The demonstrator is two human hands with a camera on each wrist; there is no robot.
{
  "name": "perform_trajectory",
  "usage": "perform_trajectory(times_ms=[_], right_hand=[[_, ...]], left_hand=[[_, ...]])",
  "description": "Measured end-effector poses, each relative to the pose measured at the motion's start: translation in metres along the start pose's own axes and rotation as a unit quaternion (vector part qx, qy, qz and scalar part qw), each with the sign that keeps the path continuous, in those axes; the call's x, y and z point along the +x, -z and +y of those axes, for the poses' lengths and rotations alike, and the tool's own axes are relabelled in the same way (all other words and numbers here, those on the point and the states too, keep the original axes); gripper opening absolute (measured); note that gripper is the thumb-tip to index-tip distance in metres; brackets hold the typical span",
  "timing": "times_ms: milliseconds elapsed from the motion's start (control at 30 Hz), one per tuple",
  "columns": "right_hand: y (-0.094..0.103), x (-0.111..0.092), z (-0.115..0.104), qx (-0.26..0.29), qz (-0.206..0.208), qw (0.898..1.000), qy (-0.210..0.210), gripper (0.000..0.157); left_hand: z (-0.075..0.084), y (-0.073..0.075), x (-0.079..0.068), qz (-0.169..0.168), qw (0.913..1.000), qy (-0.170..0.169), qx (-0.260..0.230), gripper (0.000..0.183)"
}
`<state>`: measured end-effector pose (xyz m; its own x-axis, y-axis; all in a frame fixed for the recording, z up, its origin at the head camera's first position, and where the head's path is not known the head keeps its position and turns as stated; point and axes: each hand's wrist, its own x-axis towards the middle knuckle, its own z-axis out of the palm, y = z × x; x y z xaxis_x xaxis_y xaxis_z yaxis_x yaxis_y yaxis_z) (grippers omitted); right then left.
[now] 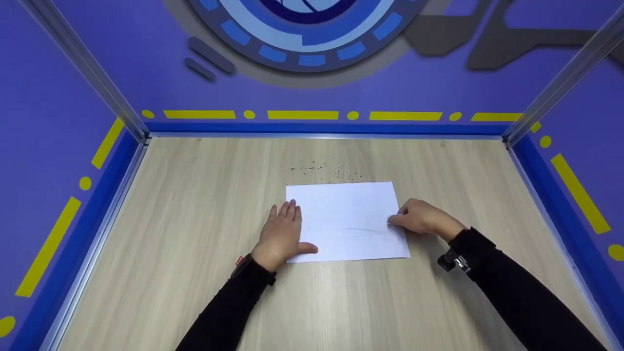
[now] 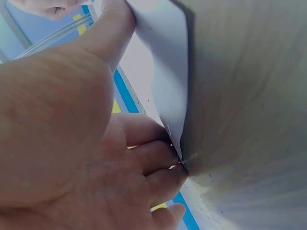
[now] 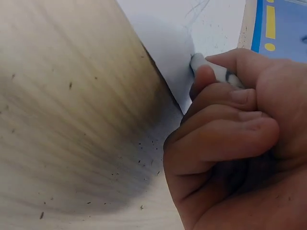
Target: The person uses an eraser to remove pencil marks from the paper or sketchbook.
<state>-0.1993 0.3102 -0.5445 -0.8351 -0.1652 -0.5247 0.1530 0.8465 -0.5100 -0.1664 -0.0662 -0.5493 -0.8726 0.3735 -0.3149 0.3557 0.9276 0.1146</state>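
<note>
A white sheet of paper point(image 1: 348, 209) lies on the table, with faint grey pencil marks across its lower middle. My left hand point(image 1: 280, 236) rests at the sheet's left edge, fingers straight and thumb spread onto the paper. In the left wrist view the paper's edge bows up slightly beside the left hand point(image 2: 120, 158). At the right edge, my right hand point(image 1: 417, 217) pinches a small white eraser. Only the right wrist view shows this eraser point(image 3: 216, 69), smudged dark and touching the paper; the curled fingers of the right hand point(image 3: 230, 129) hide part of it.
Dark eraser crumbs point(image 1: 336, 170) are scattered on the wooden table point(image 1: 204, 195) beyond the sheet. More specks point(image 3: 115, 177) lie near the right hand. Blue panels point(image 1: 312, 97) with metal edging stand behind and at both sides.
</note>
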Motion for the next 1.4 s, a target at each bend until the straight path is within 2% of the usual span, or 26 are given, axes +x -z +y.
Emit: perform_trajectory(times_ms=[267, 400, 500, 700, 967, 1100, 1267, 1400], right_hand=[[-0.005, -0.01, 0.021, 0.115, -0.003, 0.993, -0.004, 0.045], [-0.007, -0.01, 0.019, 0.112, -0.007, 0.994, 0.009, 0.049], [-0.012, -0.01, 0.01, 0.087, -0.013, 0.996, 0.019, 0.054], [-0.029, -0.008, -0.026, 0.014, -0.014, 0.999, 0.049, 0.056], [-0.058, 0.009, -0.1, -0.022, -0.048, 0.995, 0.084, 0.051], [-0.072, 0.021, -0.129, -0.041, -0.068, 0.992, 0.101, 0.051], [-0.082, 0.032, -0.152, -0.053, -0.087, 0.988, 0.112, 0.052], [-0.084, 0.04, -0.158, -0.062, -0.094, 0.988, 0.11, 0.053]], left_hand=[[-0.001, 0.0, 0.0, -0.001, 1.0, -0.002, 0.004, 0.126], [-0.004, 0.0, 0.0, 0.005, 1.0, 0.0, -0.004, 0.125], [-0.004, -0.001, 0.0, 0.005, 1.0, -0.002, -0.007, 0.125], [-0.002, -0.002, 0.001, 0.007, 0.9999, -0.005, -0.006, 0.126], [0.0, 0.0, 0.002, 0.009, 0.9999, -0.005, -0.003, 0.127], [0.001, 0.001, 0.0, 0.014, 0.9998, -0.011, -0.006, 0.127], [0.001, 0.001, 0.0, 0.019, 0.9997, -0.015, -0.011, 0.125], [0.0, 0.002, 0.001, 0.018, 0.9997, -0.011, -0.009, 0.126]])
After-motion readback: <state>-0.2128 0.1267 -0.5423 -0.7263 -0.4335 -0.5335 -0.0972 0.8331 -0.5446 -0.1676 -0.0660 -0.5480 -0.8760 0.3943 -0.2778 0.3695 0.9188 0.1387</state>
